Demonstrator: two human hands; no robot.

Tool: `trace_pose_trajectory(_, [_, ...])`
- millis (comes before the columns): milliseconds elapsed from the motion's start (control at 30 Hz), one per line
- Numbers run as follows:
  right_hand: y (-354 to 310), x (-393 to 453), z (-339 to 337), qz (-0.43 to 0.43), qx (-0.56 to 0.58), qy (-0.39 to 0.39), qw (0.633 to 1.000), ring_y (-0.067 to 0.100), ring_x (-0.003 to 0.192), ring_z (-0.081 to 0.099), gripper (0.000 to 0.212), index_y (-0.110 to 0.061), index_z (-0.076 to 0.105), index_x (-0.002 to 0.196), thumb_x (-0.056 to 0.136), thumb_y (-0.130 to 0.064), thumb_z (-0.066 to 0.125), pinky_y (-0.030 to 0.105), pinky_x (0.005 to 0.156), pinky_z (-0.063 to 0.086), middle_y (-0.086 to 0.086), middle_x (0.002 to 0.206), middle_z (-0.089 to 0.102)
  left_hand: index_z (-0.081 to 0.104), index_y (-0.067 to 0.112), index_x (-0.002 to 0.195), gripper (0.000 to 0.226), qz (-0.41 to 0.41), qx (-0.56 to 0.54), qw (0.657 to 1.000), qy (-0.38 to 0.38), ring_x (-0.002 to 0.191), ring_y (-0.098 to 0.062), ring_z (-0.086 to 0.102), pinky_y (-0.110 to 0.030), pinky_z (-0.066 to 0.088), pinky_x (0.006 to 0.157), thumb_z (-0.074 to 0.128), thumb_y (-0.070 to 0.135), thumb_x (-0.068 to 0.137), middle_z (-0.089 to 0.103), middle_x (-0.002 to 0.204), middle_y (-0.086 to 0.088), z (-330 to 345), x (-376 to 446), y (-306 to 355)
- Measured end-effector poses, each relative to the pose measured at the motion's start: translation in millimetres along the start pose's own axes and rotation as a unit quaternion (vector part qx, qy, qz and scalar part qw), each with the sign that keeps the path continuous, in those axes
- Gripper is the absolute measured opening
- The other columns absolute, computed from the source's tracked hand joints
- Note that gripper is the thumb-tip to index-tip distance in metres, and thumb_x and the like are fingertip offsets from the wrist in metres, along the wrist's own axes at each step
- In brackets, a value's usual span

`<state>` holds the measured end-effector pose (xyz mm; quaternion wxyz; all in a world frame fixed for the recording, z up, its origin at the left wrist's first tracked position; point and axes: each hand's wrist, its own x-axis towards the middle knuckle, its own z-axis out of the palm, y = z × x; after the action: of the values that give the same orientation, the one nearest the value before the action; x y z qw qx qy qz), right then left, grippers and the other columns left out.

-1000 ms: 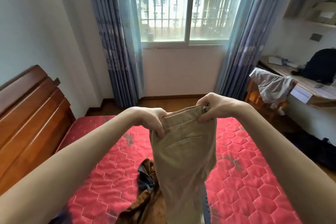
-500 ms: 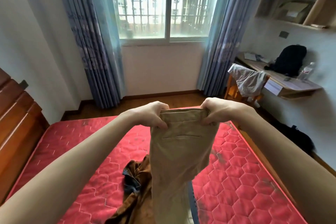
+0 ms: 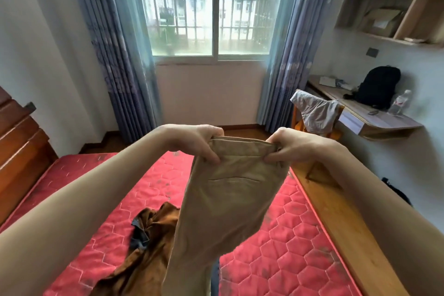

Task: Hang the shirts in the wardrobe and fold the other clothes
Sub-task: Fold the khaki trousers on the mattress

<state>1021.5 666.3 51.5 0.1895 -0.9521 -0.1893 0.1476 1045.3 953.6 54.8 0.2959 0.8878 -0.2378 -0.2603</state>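
Observation:
I hold a pair of khaki trousers [image 3: 230,202] up in the air by the waistband, its back pocket slit facing me. My left hand [image 3: 199,143] pinches the waistband's left end and my right hand [image 3: 292,148] pinches its right end. The legs hang down over the red quilted mattress [image 3: 134,199] and run out of the bottom of the view. A crumpled brown garment [image 3: 149,235] with a dark patch lies on the mattress just left of the hanging legs.
A wooden headboard [image 3: 16,151] stands at the left and a wooden bed rail [image 3: 336,221] at the right. Beyond it a chair carries a grey garment [image 3: 317,113]. A wall desk [image 3: 374,118] holds a black backpack [image 3: 377,86] and a bottle. Window and curtains are ahead.
My view has swung to the right, so the headboard slid left and the desk came further in. Both hands kept their hold and levelled the waistband.

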Motion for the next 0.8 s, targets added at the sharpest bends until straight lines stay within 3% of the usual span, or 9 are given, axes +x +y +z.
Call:
trace_pose_trajectory(133, [50.4, -49.0, -27.5, -0.006, 0.065, -0.049, 0.997, 0.008, 0.089, 0.074, 0.009, -0.020, 0.081, 0.096, 0.088, -0.024, 0.081, 0.022, 0.077, 0.059, -0.002, 0.095, 0.079, 0.063, 0.003, 0.114, 0.035, -0.024, -0.027, 0.997, -0.072, 0.108, -0.031, 0.073, -0.044, 0.059, 0.094, 0.083, 0.007, 0.085, 0.075, 0.113, -0.016, 25.8, 20.0, 75.2])
trace_pose_trajectory(267, [76.0, -74.9, -66.4, 0.007, 0.088, -0.116, 0.989, 0.017, 0.098, 0.076, 0.019, -0.015, 0.080, 0.102, 0.086, -0.024, 0.085, 0.029, 0.086, 0.061, 0.000, 0.100, 0.081, 0.068, 0.005, 0.123, 0.036, -0.050, -0.083, 0.988, -0.119, 0.110, -0.029, 0.073, -0.042, 0.058, 0.099, 0.079, 0.006, 0.089, 0.076, 0.118, -0.012, 35.3, 25.1, 130.4])
trace_pose_trajectory(467, [85.0, -73.8, -120.6, 0.010, 0.151, -0.125, 0.981, 0.023, 0.096, 0.077, 0.027, -0.010, 0.077, 0.110, 0.088, -0.023, 0.082, 0.028, 0.076, 0.061, 0.007, 0.104, 0.080, 0.073, 0.007, 0.113, 0.028, -0.072, -0.121, 0.989, -0.052, 0.106, -0.028, 0.074, -0.038, 0.060, 0.094, 0.081, 0.009, 0.086, 0.077, 0.114, -0.011, 10.0, 36.6, 164.2])
trace_pose_trajectory(533, [84.7, -59.3, -135.8, -0.006, 0.105, -0.065, 0.992, 0.020, 0.092, 0.077, 0.020, -0.015, 0.079, 0.105, 0.088, -0.025, 0.082, 0.030, 0.076, 0.062, 0.004, 0.099, 0.080, 0.075, 0.011, 0.113, 0.031, -0.068, -0.071, 0.995, -0.001, 0.105, -0.023, 0.075, -0.035, 0.059, 0.094, 0.085, 0.017, 0.084, 0.079, 0.112, -0.005, -6.0, 47.1, 166.7])
trace_pose_trajectory(633, [84.9, -26.3, -154.0, -0.068, 0.000, 0.094, 0.993, 0.017, 0.081, 0.075, 0.010, -0.021, 0.082, 0.089, 0.087, -0.030, 0.078, 0.040, 0.073, 0.063, 0.003, 0.082, 0.078, 0.077, 0.023, 0.109, 0.032, -0.053, 0.010, 0.992, 0.118, 0.101, -0.014, 0.073, -0.031, 0.059, 0.090, 0.089, 0.030, 0.081, 0.078, 0.107, 0.006, -33.1, 67.8, 161.3])
trace_pose_trajectory(733, [84.4, 5.9, -166.2, -0.090, -0.134, 0.240, 0.957, 0.015, 0.075, 0.064, 0.017, -0.026, 0.081, 0.087, 0.092, -0.034, 0.066, 0.034, 0.062, 0.053, -0.006, 0.078, 0.072, 0.070, 0.021, 0.092, 0.013, -0.001, 0.059, 0.968, 0.244, 0.091, -0.020, 0.070, -0.035, 0.059, 0.079, 0.081, 0.019, 0.086, 0.072, 0.094, 0.000, -56.1, 94.2, 152.9])
trace_pose_trajectory(800, [84.0, 25.8, -175.1, -0.085, -0.201, 0.301, 0.928, 0.016, 0.076, 0.063, 0.021, -0.027, 0.077, 0.086, 0.097, -0.028, 0.059, 0.030, 0.061, 0.043, -0.007, 0.080, 0.069, 0.060, 0.024, 0.084, 0.015, 0.030, 0.123, 0.942, 0.311, 0.085, -0.020, 0.065, -0.033, 0.053, 0.073, 0.073, 0.019, 0.089, 0.067, 0.088, 0.002, -68.2, 113.0, 148.4])
